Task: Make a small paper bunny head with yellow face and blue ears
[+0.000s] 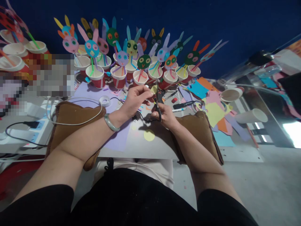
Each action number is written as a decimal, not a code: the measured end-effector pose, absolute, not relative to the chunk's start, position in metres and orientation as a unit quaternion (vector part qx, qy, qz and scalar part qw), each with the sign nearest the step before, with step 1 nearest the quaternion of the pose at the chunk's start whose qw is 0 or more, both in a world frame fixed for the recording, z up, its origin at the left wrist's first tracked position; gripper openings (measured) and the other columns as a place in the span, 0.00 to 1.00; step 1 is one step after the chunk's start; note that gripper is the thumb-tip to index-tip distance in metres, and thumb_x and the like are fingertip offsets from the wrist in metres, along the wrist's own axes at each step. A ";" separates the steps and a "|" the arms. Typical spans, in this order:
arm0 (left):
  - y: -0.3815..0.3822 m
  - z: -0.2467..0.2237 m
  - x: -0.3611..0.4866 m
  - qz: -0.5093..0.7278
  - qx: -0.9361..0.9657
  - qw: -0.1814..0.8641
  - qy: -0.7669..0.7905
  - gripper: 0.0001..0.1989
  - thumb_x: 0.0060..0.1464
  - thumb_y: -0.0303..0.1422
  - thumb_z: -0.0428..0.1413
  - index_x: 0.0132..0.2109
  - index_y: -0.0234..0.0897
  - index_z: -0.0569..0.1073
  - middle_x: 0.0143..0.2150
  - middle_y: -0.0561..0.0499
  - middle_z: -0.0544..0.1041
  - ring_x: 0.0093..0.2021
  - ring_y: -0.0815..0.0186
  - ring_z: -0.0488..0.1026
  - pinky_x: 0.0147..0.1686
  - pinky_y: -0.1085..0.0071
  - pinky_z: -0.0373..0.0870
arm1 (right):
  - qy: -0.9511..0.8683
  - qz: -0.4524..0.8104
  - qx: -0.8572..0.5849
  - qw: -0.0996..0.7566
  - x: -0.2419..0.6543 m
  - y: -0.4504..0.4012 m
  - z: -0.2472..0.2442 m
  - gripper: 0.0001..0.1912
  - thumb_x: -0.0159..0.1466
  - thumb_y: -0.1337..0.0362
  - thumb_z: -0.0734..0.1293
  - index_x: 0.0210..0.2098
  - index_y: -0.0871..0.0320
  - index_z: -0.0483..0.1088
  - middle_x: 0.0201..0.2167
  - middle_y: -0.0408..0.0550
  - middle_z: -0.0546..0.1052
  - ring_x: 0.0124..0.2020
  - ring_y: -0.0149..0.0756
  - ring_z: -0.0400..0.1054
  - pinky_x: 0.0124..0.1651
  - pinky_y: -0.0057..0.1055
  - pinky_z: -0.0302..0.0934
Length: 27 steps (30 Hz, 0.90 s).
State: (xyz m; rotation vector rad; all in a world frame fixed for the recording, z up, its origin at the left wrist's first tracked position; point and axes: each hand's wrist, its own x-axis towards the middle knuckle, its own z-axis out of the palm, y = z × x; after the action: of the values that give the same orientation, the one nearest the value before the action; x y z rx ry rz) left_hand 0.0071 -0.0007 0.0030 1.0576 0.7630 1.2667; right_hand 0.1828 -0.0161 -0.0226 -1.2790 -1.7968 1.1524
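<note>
My left hand (138,99) pinches a small piece of yellow paper (153,90) between thumb and fingertips. Beside it, my right hand (166,115) is closed round the handles of a pair of scissors (158,105), whose blades point up and away along the paper's right edge. Whether the blades touch the paper I cannot tell. On the table below my hands lies a pale yellow paper circle (149,135). Lilac paper (117,138) lies under and beside my left forearm.
Red paper cups (96,78) with paper rabbit heads on straws stand along the back. Brown cushions (197,131) lie under both forearms. Coloured paper scraps (215,106) and a black glue-gun-like tool (185,104) are at right. A roll of tape (104,101) and a power strip (39,128) are at left.
</note>
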 end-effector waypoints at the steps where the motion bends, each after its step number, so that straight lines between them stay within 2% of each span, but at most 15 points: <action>1: -0.001 0.003 0.007 0.551 0.460 0.614 0.329 0.10 0.50 0.32 0.64 0.27 0.37 0.71 0.25 0.56 0.74 0.27 0.72 0.76 0.26 0.77 0.72 | -0.684 0.439 -0.486 0.321 0.183 -0.016 -0.022 0.39 0.44 0.24 0.71 0.22 0.55 0.60 0.19 0.40 0.65 0.24 0.29 0.55 0.29 0.31 0.50; 19: 0.003 0.006 0.004 0.549 0.501 0.580 0.334 0.09 0.51 0.30 0.63 0.26 0.36 0.71 0.24 0.55 0.76 0.26 0.73 0.75 0.26 0.78 0.70 | -0.689 0.438 -0.482 0.319 0.187 -0.015 -0.016 0.37 0.44 0.28 0.74 0.22 0.55 0.62 0.19 0.41 0.67 0.25 0.31 0.57 0.28 0.30 0.53; 27: 0.004 0.006 0.003 0.550 0.488 0.584 0.343 0.11 0.52 0.31 0.65 0.27 0.37 0.70 0.25 0.55 0.75 0.28 0.70 0.77 0.27 0.75 0.71 | -0.689 0.441 -0.481 0.316 0.189 -0.014 -0.018 0.36 0.45 0.30 0.75 0.21 0.55 0.60 0.20 0.41 0.65 0.26 0.30 0.56 0.29 0.31 0.51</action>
State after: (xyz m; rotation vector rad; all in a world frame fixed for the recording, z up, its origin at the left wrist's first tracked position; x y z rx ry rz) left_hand 0.0030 0.0043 0.0057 1.1392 0.7993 1.2842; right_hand 0.1893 -0.0143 -0.0182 -1.2678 -1.8138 1.1614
